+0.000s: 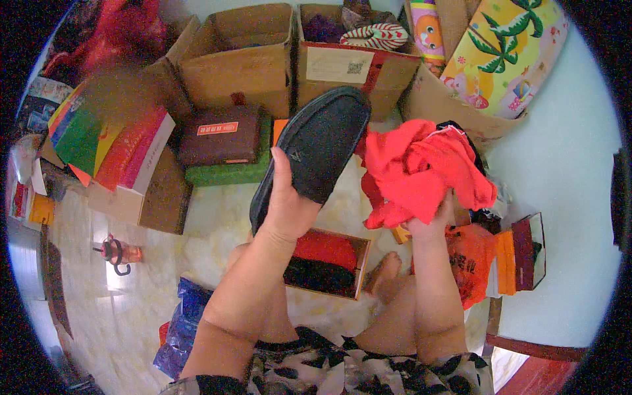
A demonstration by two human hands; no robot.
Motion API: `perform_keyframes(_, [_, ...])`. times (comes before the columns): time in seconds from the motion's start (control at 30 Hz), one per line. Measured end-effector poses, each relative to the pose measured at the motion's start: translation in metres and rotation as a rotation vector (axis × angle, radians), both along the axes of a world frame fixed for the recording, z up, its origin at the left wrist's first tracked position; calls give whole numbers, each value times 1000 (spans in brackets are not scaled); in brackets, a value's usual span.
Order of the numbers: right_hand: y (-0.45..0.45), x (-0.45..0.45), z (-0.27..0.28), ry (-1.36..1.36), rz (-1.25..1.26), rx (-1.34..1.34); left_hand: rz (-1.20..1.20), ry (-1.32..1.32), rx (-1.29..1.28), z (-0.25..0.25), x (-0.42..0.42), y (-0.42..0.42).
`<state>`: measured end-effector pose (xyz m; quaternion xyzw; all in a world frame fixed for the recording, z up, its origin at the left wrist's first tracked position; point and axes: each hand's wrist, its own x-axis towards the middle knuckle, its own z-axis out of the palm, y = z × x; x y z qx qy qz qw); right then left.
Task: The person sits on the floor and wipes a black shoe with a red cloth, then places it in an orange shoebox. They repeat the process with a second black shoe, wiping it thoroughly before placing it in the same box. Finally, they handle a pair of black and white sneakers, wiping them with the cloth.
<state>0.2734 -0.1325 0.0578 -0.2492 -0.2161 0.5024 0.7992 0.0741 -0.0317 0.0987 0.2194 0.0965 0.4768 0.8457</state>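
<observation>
My left hand holds up a black slip-on shoe, toe pointing up and away. The thumb lies along the shoe's side, and the other fingers are hidden in or behind it. A bunched bright red cloth is gripped in my right hand, which the folds mostly cover. Cloth and shoe are close side by side in the air. Below them on the floor, between my feet, an open shoebox contains something red and a black item, probably the other shoe.
Cardboard boxes line the back, one with a striped slipper. A brown box rests on a green box. At left stand a colourful carton and a pink cup; a red bag lies right, a blue package near my leg.
</observation>
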Motion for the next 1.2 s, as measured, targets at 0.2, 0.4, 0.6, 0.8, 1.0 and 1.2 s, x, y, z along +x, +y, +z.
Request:
perform_keyframes(0.2, [52, -75, -16, -660, -190, -156, -163, 171, -23, -14, 15, -9])
perform_keyframes(0.4, [89, -32, -19, -504, -302, -28, -147, 846, 643, -41, 15, -21])
perform_keyframes(0.6, [68, -57, 31, -441, -321, -209, -155, 859, 830, -11, 3, -20])
perform_keyframes(0.8, [80, -28, 14, -567, -460, -197, -130, 938, 889, -21, -3, -18])
perform_keyframes(1.0, [53, -34, -11, -1273, -598, -278, -163, 965, 909, -17, -4, -24])
perform_keyframes(1.2, [30, -71, 0, -1201, -358, -280, -160, 798, 836, -11, -4, -14])
